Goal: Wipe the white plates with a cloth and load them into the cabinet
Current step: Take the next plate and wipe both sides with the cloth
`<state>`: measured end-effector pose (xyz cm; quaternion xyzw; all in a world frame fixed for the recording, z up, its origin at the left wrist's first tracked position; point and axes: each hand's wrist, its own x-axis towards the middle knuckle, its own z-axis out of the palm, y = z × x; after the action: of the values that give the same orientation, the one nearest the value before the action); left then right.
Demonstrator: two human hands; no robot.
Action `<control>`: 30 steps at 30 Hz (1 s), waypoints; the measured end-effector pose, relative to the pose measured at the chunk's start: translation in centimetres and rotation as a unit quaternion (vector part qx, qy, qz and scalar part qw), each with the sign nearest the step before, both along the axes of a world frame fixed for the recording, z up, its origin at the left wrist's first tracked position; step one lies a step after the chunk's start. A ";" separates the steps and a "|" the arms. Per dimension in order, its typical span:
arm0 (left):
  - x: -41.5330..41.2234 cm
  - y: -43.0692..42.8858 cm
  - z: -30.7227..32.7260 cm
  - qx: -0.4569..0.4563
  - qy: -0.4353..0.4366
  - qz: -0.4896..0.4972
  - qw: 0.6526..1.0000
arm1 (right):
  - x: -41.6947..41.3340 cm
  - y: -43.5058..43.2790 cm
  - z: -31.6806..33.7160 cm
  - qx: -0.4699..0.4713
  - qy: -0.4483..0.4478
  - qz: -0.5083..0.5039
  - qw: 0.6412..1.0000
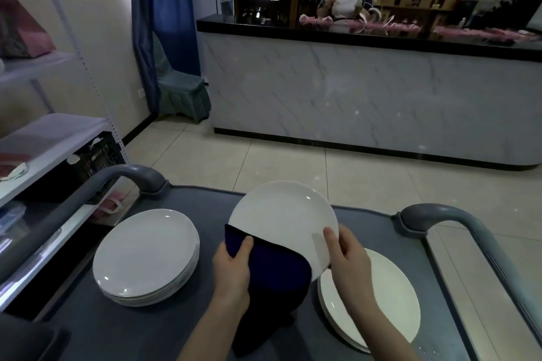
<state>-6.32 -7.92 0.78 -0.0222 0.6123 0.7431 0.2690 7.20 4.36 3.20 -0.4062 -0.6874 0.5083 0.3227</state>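
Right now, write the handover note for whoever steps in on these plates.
Left hand: pressing the dark blue cloth onto the lower edge of the raised plate.
Right hand: fingers gripping that plate's right rim, plate tilted above the cart.
Left stack and right stack sit on the cart; which one is wiped cannot be told.
Left: finish this plate, then load the plates. The cabinet is not identifiable in view.

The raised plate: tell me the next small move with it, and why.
Probably sweep the dark blue cloth up across the raised plate. The left hand presses the cloth on its lower edge only, the right hand grips the rim, and the upper face is uncovered.
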 end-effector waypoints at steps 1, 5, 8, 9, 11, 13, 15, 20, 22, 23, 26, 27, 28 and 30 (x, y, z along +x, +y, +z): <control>-0.5 -0.1 0.0 -0.003 -0.001 0.007 1.000 | 0.7 0.3 0.1 0.047 -0.011 0.027 0.998; -2.1 -0.6 -0.2 -0.016 -0.002 0.012 1.000 | 2.6 1.3 1.0 0.317 -0.095 0.202 0.922; -2.5 -0.6 0.0 -0.007 -0.004 -0.004 1.000 | 2.3 1.1 1.4 0.407 -0.175 0.346 0.827; -2.6 -0.6 0.1 -0.005 -0.004 -0.011 1.000 | 2.1 1.1 1.6 0.410 -0.199 0.373 0.808; -2.7 -0.6 0.2 -0.003 -0.003 -0.020 1.000 | 1.6 1.2 1.9 0.415 -0.245 0.405 0.777; -2.8 -0.7 0.4 -0.005 -0.002 -0.026 1.000 | 1.3 1.0 2.1 0.421 -0.270 0.419 0.758; -3.0 -0.9 0.6 -0.006 -0.003 -0.033 0.999 | 1.4 0.8 2.0 0.416 -0.286 0.433 0.746; -3.5 -1.1 1.1 -0.017 -0.007 -0.044 0.999 | 1.5 0.9 2.2 0.509 -0.279 0.424 0.695; -3.8 -1.2 1.2 -0.017 -0.012 -0.045 0.999 | 1.5 0.7 2.2 0.574 -0.239 0.377 0.687; -3.9 -1.3 1.2 -0.016 -0.017 -0.047 0.999 | 1.5 0.7 2.1 0.595 -0.222 0.359 0.684; -4.7 -1.5 1.4 -0.006 -0.044 -0.069 0.997 | 1.3 1.0 1.8 0.641 -0.184 0.326 0.670; -4.9 -1.6 1.4 -0.006 -0.053 -0.080 0.995 | 1.3 1.2 1.7 0.644 -0.182 0.316 0.673; -5.2 -1.7 1.4 -0.008 -0.060 -0.089 0.994 | 1.2 1.3 1.6 0.640 -0.180 0.310 0.679; -5.7 -1.9 1.3 -0.012 -0.072 -0.085 0.994 | 1.1 1.4 1.3 0.613 -0.177 0.304 0.707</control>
<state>-12.02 -9.84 2.07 -0.0269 0.5998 0.7069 0.3739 8.34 5.76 4.50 0.0298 -0.9785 -0.0363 0.2006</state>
